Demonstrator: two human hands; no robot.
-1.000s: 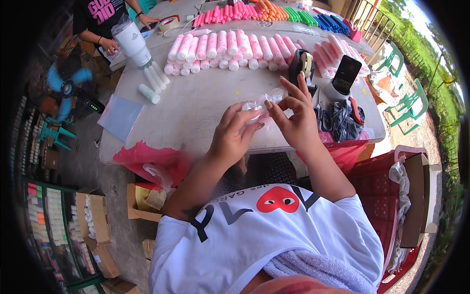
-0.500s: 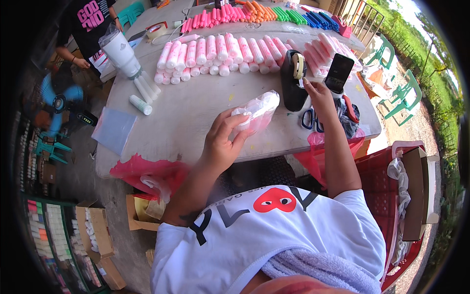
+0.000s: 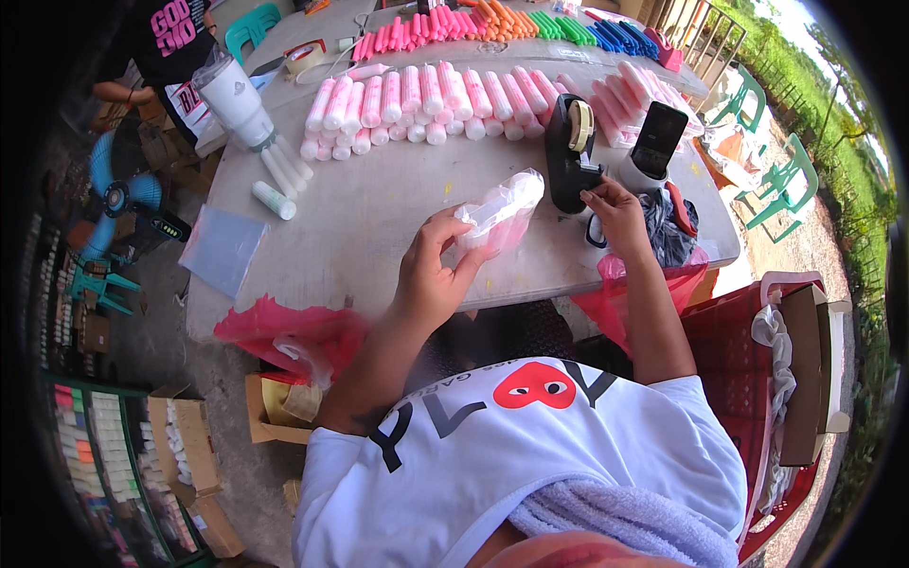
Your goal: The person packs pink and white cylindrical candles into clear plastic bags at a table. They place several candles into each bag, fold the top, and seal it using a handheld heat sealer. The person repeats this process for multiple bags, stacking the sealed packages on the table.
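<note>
Pink capitals (image 3: 172,28) mark a co-worker's black shirt (image 3: 156,59) at ten o'clock, dark letters (image 3: 187,97) a white panel (image 3: 194,115) just below it, and black letters (image 3: 459,417) flank a red heart (image 3: 534,386) on the white shirt (image 3: 615,454) at six.

White shirt (image 3: 426,492) (red heart (image 3: 534,387)).

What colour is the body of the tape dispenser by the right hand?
The tape dispenser is black; best in head view.
</note>
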